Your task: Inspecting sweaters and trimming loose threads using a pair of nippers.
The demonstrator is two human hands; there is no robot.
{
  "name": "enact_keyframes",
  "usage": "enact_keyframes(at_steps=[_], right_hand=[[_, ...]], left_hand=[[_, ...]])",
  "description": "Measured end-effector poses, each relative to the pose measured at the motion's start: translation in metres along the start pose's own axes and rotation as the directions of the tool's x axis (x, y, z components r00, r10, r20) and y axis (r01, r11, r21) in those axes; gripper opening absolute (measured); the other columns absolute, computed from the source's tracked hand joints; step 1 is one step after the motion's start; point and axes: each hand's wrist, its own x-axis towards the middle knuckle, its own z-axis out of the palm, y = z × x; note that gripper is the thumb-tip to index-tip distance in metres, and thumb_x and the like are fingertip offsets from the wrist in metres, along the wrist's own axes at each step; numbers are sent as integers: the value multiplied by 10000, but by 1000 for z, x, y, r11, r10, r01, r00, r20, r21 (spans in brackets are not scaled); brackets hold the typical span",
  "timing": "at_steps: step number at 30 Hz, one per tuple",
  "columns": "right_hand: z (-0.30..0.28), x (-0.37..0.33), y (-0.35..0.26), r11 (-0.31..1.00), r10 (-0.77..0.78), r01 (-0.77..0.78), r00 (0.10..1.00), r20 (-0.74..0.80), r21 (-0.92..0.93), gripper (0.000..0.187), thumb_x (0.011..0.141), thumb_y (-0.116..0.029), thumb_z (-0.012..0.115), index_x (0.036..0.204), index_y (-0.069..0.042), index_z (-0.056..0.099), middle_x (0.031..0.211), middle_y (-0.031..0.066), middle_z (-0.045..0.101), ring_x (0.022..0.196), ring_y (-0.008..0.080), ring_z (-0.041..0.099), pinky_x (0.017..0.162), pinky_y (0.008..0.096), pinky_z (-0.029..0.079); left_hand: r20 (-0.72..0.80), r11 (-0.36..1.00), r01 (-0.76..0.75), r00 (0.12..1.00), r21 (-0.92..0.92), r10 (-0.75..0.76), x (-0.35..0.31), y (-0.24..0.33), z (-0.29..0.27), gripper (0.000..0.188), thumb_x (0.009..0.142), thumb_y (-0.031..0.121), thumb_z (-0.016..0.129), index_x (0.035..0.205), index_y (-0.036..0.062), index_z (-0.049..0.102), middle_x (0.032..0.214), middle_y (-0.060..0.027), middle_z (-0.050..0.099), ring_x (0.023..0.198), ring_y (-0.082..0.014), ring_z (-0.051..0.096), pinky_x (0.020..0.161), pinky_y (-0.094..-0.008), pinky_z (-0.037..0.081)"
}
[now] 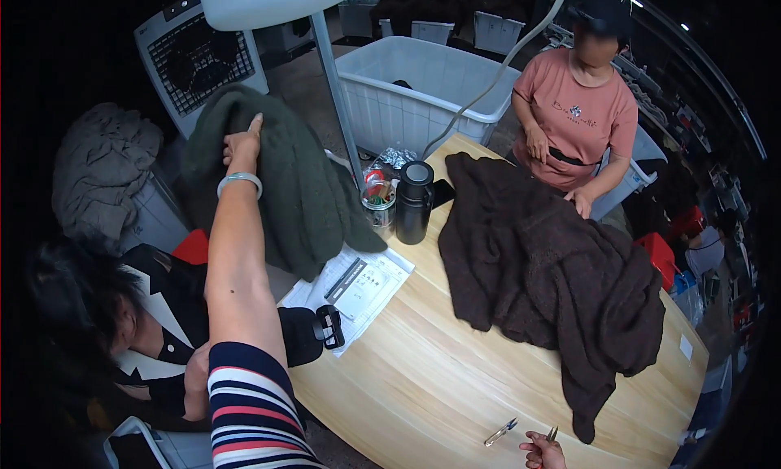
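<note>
My left arm, in a striped sleeve with a bracelet at the wrist, reaches far forward. My left hand (243,148) grips a dark green knit garment (297,184), held up so that it hangs down to the table's left edge. At the lower edge my right hand (543,451), mostly cut off, is closed around a small pair of thread snips (553,433), only the pointed tips of which show. Beside it on the wooden table (407,339) lies another pair of thread snips (500,431). A dark brown knit garment (545,266) is spread in folds across the table's right side.
A black thermos (415,205), a jar of small items (379,209), a phone (443,193) and papers (366,286) sit near a lamp post (338,95). One person (578,103) stands across the table; another (154,331) is close at left. Behind is a white bin (423,74).
</note>
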Motion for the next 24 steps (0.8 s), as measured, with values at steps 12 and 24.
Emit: enact_keyframes(at_steps=[12,24], right_hand=[[9,-22,10,990,25,-18,999,45,-136,355,955,-226,516,1261,-48,540,779,39,663,385,39,343,316,182,251],[-21,-17,41,984,-1,78,900,436,-159,192,940,-185,560,1101,-82,586,748,110,655,387,41,309,349,193,262]], left_hand=[[593,861,26,736,-508,327,-193,-124,110,423,872,308,650,1217,75,571,899,-22,626,755,-166,583,604,-365,488],[853,832,200,190,-518,486,-476,-331,-166,379,950,226,568,1274,33,525,1137,-63,638,1083,-120,583,889,-276,468]])
